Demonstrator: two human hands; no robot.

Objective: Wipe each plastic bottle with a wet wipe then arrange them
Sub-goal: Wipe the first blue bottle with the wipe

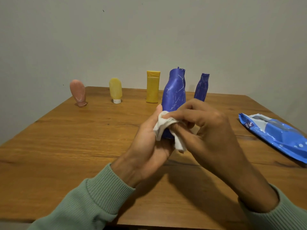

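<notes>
blue bottle (174, 93) (scratched) held, left hand (147, 143) fingers curled round it, right hand (211, 128) pinching wet wipe (162, 127) against it.

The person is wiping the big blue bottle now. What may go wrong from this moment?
The left hand grips the large blue bottle only near its base, where the wet wipe is; it might slip while the right hand rubs.
The held bottle is close before the row; a swing might topple the small blue bottle.
The pink bottle stands on its narrow cap near a corner of the table and may tip easily.
</notes>
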